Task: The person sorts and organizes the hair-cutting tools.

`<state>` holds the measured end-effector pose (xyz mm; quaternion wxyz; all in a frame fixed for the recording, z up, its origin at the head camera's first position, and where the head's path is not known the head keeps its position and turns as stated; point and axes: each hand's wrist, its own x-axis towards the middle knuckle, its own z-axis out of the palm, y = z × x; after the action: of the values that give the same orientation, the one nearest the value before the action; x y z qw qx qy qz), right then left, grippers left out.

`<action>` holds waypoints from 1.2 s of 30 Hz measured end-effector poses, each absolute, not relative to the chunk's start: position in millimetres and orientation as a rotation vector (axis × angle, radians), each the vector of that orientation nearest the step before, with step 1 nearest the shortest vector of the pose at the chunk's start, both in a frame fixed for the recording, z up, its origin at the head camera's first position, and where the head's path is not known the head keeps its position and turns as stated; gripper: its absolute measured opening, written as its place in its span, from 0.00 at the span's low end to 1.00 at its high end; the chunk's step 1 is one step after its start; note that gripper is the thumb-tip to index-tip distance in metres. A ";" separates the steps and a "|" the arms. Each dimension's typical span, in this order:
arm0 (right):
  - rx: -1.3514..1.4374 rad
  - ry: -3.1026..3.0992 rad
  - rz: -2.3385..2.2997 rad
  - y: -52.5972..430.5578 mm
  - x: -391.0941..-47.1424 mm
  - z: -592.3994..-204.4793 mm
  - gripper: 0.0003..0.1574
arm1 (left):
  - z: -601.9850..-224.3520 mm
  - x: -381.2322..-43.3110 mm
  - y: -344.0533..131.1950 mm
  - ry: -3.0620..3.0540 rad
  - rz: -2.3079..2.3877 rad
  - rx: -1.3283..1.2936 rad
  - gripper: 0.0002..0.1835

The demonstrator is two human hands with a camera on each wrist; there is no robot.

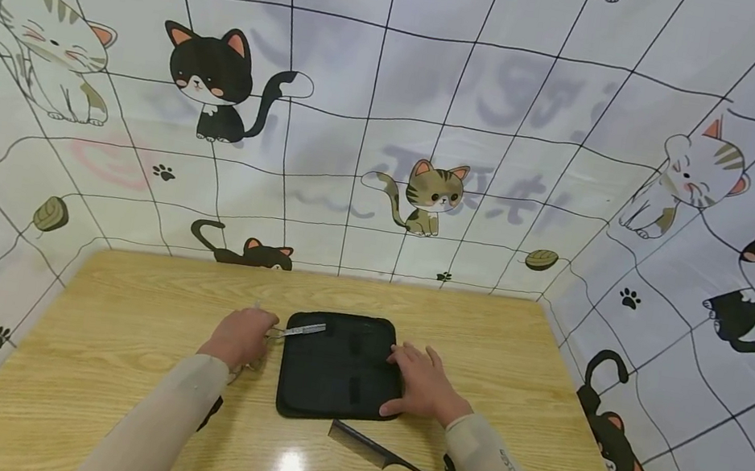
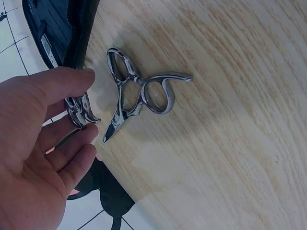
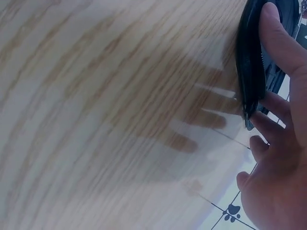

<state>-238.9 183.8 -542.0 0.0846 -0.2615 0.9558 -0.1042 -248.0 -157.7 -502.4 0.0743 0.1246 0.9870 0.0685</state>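
My left hand [image 1: 241, 339] pinches a pair of silver scissors [image 1: 305, 330] by the handles, between thumb and fingers. Its blades reach over the upper left part of an unfolded black zip case [image 1: 337, 372]. A second pair of silver scissors [image 2: 142, 91] lies on the table beside that hand, mostly hidden behind it in the head view. At the case's right edge, my right hand [image 1: 426, 387] grips the rim, with the thumb over the top and the fingers along the side. In the right wrist view the edge of the case [image 3: 250, 62] looks thick, with a zip along it.
A black tail comb [image 1: 364, 445] lies on the wooden table [image 1: 146, 315] in front of the case, its thin tail pointing towards the right forearm. White cloth [image 1: 333, 139] printed with cats and grid lines hangs behind the table and along both sides.
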 end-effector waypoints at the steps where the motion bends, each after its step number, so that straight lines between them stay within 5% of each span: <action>1: -0.781 2.846 -0.313 184.0 -238.9 -542.3 0.55 | -502.3 -248.1 -157.5 2.965 0.197 0.376 0.21; 13: -0.773 2.807 -0.293 184.5 -240.2 -539.9 0.67 | -508.8 -251.2 -157.8 2.962 0.217 0.363 0.21; 36: -0.775 2.791 -0.264 185.4 -240.4 -540.2 0.66 | -518.7 -258.0 -151.9 2.969 0.296 0.359 0.22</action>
<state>-240.4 185.4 -540.2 0.1165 -0.2647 0.9530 -0.0902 -258.0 -151.9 -518.7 0.0678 0.1193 0.9856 0.0983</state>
